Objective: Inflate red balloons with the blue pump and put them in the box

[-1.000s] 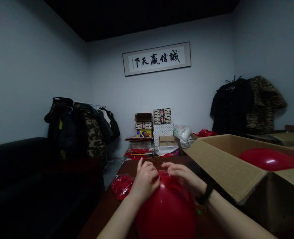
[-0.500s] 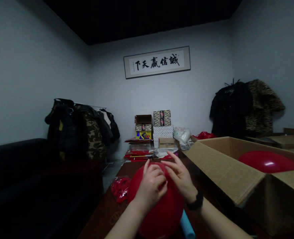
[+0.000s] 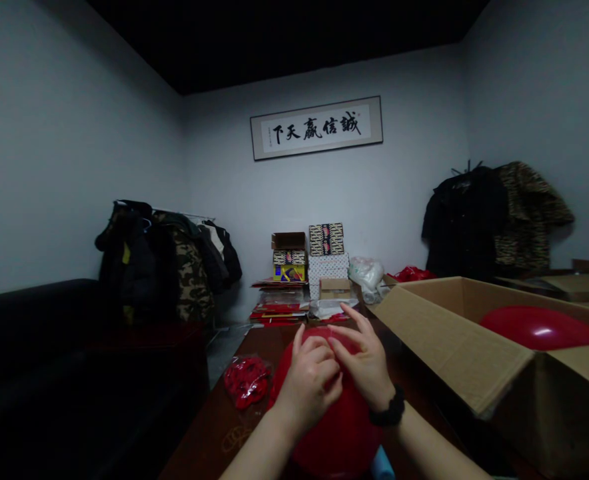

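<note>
Just left of the left hand (image 3: 312,375), a red-filled bag (image 3: 247,382) lies on the counter (image 3: 214,427); the roundish red balloon (image 3: 338,437) sits under both hands, neither clearly nearer, left fingers curled, the right hand (image 3: 367,365) half-spread at its top; whether either clamps it, I cannot tell.

Bare forearms (image 3: 268,440); the right one wears a black, gathered band (image 3: 388,409), perhaps a fabric scrunchie
</note>
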### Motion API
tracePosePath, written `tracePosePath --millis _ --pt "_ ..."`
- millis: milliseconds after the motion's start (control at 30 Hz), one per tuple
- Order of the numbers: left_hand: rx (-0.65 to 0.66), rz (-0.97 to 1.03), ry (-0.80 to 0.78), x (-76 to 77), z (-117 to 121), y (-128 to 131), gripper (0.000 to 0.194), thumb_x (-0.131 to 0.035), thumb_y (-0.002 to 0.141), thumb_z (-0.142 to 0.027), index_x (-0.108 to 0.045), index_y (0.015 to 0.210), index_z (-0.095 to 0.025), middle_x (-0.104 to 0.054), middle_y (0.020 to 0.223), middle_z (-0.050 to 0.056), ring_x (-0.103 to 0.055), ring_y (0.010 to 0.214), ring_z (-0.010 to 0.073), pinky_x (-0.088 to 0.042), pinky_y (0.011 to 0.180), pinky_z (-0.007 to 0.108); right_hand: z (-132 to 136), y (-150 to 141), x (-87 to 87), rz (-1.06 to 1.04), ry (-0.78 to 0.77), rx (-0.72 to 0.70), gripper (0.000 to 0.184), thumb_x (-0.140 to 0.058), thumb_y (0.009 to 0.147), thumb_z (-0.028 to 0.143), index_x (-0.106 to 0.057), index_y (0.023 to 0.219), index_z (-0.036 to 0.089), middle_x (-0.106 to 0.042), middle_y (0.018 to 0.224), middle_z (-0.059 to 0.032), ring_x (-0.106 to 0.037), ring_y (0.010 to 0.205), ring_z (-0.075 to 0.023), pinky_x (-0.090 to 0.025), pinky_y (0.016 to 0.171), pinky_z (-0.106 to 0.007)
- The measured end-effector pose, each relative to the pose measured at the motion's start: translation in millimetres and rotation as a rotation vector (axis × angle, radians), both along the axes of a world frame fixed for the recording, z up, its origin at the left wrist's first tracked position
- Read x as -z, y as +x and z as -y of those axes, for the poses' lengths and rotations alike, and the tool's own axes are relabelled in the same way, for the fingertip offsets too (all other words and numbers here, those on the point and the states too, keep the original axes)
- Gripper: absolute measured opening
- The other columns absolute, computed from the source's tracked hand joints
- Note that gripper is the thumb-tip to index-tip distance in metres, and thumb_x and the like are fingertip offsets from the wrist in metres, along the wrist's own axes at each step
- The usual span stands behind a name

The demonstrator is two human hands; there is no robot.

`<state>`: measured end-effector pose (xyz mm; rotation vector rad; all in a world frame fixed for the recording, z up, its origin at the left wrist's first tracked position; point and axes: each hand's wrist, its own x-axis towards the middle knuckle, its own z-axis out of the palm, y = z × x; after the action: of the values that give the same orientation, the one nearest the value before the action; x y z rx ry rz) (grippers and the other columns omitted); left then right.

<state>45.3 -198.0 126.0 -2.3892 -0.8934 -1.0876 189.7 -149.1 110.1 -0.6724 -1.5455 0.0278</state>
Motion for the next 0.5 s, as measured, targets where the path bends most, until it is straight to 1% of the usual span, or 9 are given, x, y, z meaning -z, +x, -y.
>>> tracePosePath --millis 67,167,233,300,400,500 --pt "-0.012 -0.007 -0.016 -0.1 2 2 0.009 -0.058 0.077 -0.017 -0.061 0.07 -0.021 -0.063 0.073 -0.001 -0.054 0.087 0.0172 -0.012 0.11 0.057 -1 0 1.7 -0.033 -0.05 -0.032 0.021 -0.064 0.078 0.032 -0.069 0.098 0.028 -0.048 0.135 -0.0063 -0.044 0.123 -0.0255 -0.034 0.105 -0.051" --pt "-0.021 -0.014 -0.026 -1.6 3 0 0.01 -0.057 0.078 -0.018 -0.062 0.071 -0.022 -0.064 0.076 0.0 -0.054 0.09 0.0178 -0.012 0.11 0.057 -2 3 4.5 -0.056 -0.153 -0.147 0.027 -0.067 0.076 0.038 -0.068 0.1 0.028 -0.046 0.137 -0.0073 -0.045 0.123 -0.0259 -0.035 0.105 -0.049" --pt "-0.019 -0.017 -0.035 -3.1 2 -5 0.008 -0.058 0.078 -0.018 -0.064 0.074 -0.023 -0.065 0.079 0.0 -0.054 0.093 0.0187 -0.011 0.11 0.058 -3 9 6.5 -0.011 -0.193 -0.228 0.03 -0.068 0.074 0.041 -0.067 0.103 0.029 -0.044 0.139 -0.007 -0.044 0.125 -0.0258 -0.035 0.106 -0.049" --pt "-0.03 -0.015 -0.048 -4.7 1 -11 0.007 -0.06 0.077 -0.019 -0.065 0.076 -0.024 -0.066 0.082 0.0 -0.053 0.099 0.0203 -0.01 0.109 0.059 -2 16 8.2 0.061 -0.198 -0.275 0.036 -0.071 0.072 0.042 -0.066 0.105 0.03 -0.041 0.142 -0.0067 -0.041 0.128 -0.0264 -0.033 0.107 -0.05" --pt "-0.083 0.005 -0.048 -7.2 -1 -17 0.006 -0.063 0.074 -0.021 -0.067 0.075 -0.025 -0.066 0.095 0.001 -0.049 0.109 0.0239 -0.01 0.108 0.062 0 24 8.8 0.169 -0.177 -0.28 0.043 -0.074 0.068 0.043 -0.065 0.108 0.031 -0.037 0.145 -0.007 -0.037 0.131 -0.0281 -0.03 0.108 -0.052" --pt "-0.125 0.012 -0.036 -9.5 -1 -19 0.005 -0.065 0.073 -0.022 -0.068 0.074 -0.026 -0.061 0.111 0.003 -0.045 0.116 0.0258 -0.011 0.107 0.062 5 25 6.4 0.32 -0.139 -0.227 0.039 -0.073 0.069 0.042 -0.066 0.106 0.033 -0.038 0.144 -0.0067 -0.035 0.131 -0.0282 -0.027 0.108 -0.055"
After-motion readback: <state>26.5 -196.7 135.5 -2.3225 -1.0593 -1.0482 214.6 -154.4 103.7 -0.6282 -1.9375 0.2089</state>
